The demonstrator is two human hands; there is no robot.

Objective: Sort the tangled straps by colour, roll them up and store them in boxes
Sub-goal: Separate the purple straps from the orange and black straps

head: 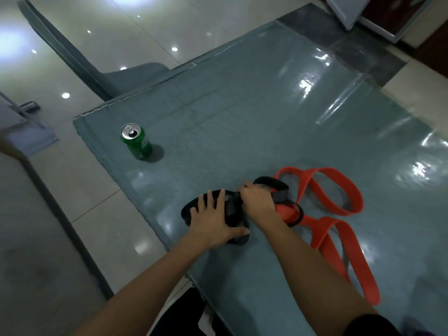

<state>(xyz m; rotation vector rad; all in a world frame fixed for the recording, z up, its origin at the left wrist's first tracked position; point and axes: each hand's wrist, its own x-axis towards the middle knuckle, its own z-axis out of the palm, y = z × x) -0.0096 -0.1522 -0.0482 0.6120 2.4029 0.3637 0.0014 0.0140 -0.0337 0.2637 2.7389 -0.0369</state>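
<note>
A black strap (pixel 278 183) lies tangled with a long orange strap (pixel 337 187) on the grey glass-topped table (pixel 242 112), near its front left corner. My left hand (pixel 213 219) presses flat on the black strap's bunched left part, fingers spread. To its right, my right hand (pixel 258 202) grips the black strap where it crosses the orange one, fingers curled over it. The orange strap loops off to the right and runs back along my right forearm.
A green drink can (pixel 135 140) stands upright near the table's left edge. A grey chair (pixel 97 69) is pushed against the far left side. Shiny tiled floor (pixel 72 190) surrounds the table; a cabinet (pixel 378 18) stands at the far right.
</note>
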